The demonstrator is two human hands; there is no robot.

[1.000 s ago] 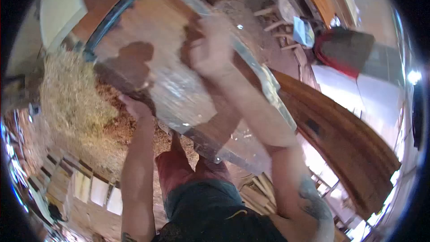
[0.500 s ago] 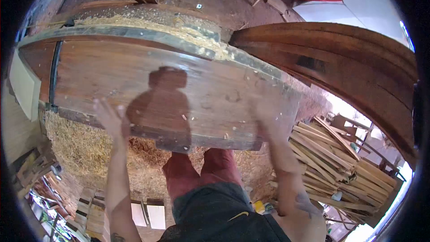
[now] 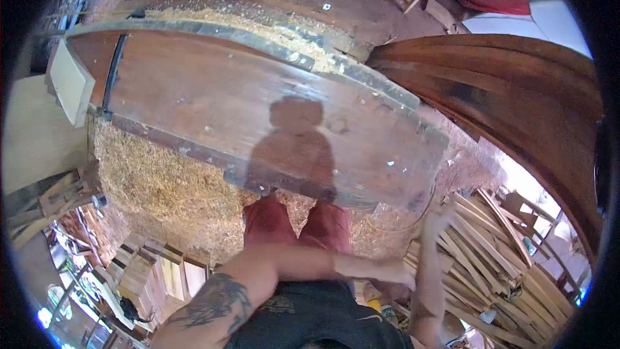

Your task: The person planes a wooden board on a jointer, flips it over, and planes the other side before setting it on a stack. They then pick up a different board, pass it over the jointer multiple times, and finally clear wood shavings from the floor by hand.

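Note:
My left arm reaches across my body to the right, and my left hand [image 3: 394, 273] is at my right forearm, its fingers smeared by motion. My right hand [image 3: 439, 216] is raised off the right end of the workbench, overlapping the stack of wooden strips in this view; it too is blurred. In front of me lies the wooden workbench [image 3: 194, 84], its brown top bearing the shadow of my head and shoulders. A few small pale chips [image 3: 391, 163] lie toward its right end.
A large curved dark wooden piece [image 3: 491, 84] rises at the right. Wooden strips [image 3: 491, 245] are heaped below it. Shavings [image 3: 155, 174] cover the floor before the bench. Cut wooden blocks [image 3: 145, 271] stand at lower left, and a pale board [image 3: 71, 84] is at the bench's left end.
My left hand has swung from the bench's front edge across to my right forearm. My right hand has moved off the bench top, to the right. Small chips near the front edge are gone.

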